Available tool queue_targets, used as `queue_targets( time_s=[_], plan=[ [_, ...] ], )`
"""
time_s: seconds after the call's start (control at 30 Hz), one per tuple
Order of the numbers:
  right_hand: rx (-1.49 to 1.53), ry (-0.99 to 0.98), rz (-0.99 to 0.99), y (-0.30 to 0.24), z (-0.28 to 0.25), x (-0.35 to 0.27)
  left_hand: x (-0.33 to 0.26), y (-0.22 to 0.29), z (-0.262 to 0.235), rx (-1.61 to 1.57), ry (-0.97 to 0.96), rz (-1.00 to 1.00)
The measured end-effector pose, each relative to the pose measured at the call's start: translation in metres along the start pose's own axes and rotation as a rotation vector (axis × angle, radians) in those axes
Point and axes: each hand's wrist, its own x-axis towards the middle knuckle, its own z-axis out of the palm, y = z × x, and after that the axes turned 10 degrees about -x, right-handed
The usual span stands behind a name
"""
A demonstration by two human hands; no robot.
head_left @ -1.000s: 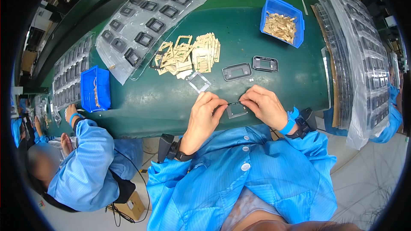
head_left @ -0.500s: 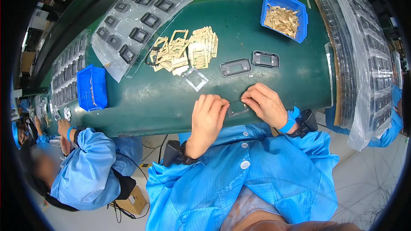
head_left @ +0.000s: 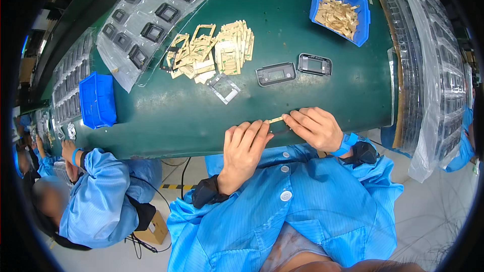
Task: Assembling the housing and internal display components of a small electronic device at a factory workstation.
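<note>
In the head view, near the middle of the frame, the left hand [head_left: 245, 147] and the right hand [head_left: 315, 128] meet at the near edge of the green desk [head_left: 322, 95]. Both hands pinch a thin tan strip [head_left: 276, 119] between closed fingertips. It looks like they are peeling or lining up this strip. Next, I think, the hands need a slow, steady pull. The strip lies long from left to right, its right end a bit higher. Above it sit 2 dark frames [head_left: 294, 69], a pile of tan pieces [head_left: 212, 50] and a blue bin [head_left: 340, 7].
</note>
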Motion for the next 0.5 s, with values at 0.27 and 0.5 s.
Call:
queue_targets(
  time_s=[0.27,0.5],
  plan=[
    [-0.104,-0.196,-0.004,-0.010,-0.021,0.010,-0.004,0.010,-0.001,0.175,-0.058,0.030],
    [0.387,-0.076,0.299,-0.022,-0.012,-0.003,-0.021,0.000,0.007,0.003,0.041,0.122]
  ],
)
